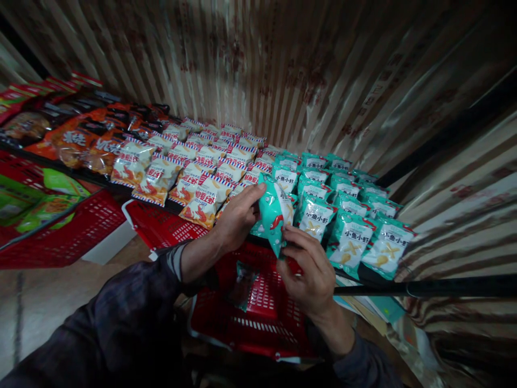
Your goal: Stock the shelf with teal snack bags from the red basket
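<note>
Between my hands is a teal snack bag [271,211], tilted and seen partly from its side. My left hand [238,218] pinches its upper left edge between thumb and fingers. Lower down, my right hand [309,269] grips the bag's bottom right corner with the fingertips. Just beyond stand rows of matching teal and white snack bags [349,242] on a dark shelf. Left of them are rows of white and orange snack bags [205,199]. Below my hands sits a red plastic basket [258,334] with a single small packet [242,285] visible inside.
Orange and black snack bags [76,140] fill the shelf farther left. A second red basket [60,237] at the left holds green packets [52,210]. Behind the shelf hangs a pleated striped curtain [258,64]. A black metal bar [444,285] crosses at the right.
</note>
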Available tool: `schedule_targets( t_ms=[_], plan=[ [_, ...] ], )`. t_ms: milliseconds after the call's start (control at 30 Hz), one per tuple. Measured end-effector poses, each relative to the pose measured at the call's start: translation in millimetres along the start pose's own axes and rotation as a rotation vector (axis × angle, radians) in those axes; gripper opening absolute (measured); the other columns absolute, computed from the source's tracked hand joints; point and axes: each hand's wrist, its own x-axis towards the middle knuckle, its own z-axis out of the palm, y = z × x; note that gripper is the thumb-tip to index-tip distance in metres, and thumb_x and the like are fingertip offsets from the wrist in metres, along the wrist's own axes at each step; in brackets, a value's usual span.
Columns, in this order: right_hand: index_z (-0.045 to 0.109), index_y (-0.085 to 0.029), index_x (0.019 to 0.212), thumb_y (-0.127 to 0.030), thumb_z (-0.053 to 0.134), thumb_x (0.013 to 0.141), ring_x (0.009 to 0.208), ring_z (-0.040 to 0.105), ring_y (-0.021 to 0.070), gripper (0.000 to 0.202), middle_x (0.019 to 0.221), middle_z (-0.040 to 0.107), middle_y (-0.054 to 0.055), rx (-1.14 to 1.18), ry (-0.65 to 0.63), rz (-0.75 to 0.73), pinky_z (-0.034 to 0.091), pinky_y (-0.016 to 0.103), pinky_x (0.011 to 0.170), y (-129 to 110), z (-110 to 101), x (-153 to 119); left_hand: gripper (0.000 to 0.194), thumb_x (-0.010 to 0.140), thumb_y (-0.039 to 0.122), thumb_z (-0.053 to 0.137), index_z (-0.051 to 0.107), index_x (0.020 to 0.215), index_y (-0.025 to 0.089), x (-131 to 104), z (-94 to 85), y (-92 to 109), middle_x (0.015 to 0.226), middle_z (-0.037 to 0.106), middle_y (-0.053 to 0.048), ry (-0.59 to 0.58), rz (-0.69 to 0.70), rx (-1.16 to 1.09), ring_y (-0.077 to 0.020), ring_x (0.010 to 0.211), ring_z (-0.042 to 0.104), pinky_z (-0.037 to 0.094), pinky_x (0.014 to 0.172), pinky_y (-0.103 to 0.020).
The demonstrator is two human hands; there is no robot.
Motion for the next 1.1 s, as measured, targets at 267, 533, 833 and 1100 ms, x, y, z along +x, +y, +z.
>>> schedule_targets(
  t_ms=[267,533,833,1100],
  plan=[
    [0.059,-0.022,0.085,-0.014,0.062,0.085,0.097,0.071,0.0205,0.009,0.103,0.071,0.006,0.057,0.119,0.271,0.060,0.036,0.081,-1.9,-9.9,2.1,0.024,0.083,0.034,0.061,0.064,0.099,0.017,0.7,1.7,4.3,0.097,0.069,-0.005,0.014,0.041,-0.117,-0.0188,0.096,0.065,0.051,0.077,-0.027],
    [0.060,-0.022,0.092,-0.004,0.060,0.080,0.109,0.067,0.0252,0.021,0.107,0.069,0.010,0.028,0.032,0.026,0.059,0.044,0.088,-0.8,-3.6,-0.4,0.027,0.079,0.042,0.066,0.065,0.090,0.017,1.2,-2.6,3.0,0.093,0.067,-0.005,-0.036,0.130,0.070,-0.0191,0.093,0.062,0.050,0.077,-0.027],
    [0.064,-0.019,0.087,-0.005,0.058,0.084,0.106,0.066,0.0250,0.016,0.102,0.069,0.010,-0.139,-0.083,-0.063,0.060,0.044,0.087,-1.5,8.4,-3.9,0.022,0.078,0.039,0.067,0.064,0.085,0.019,-3.5,3.1,2.4,0.077,0.064,0.000,0.018,0.068,0.108,-0.0138,0.068,0.057,0.047,0.065,-0.026],
    [0.061,-0.023,0.104,-0.022,0.069,0.084,0.113,0.061,0.0251,0.022,0.114,0.066,0.009,-0.021,0.074,0.177,0.053,0.047,0.095,-1.0,3.3,-5.3,0.029,0.082,0.042,0.053,0.066,0.093,0.018,6.2,-4.5,-0.1,0.082,0.071,-0.005,0.083,-0.005,-0.048,-0.0263,0.093,0.066,0.052,0.078,-0.036]
  ],
)
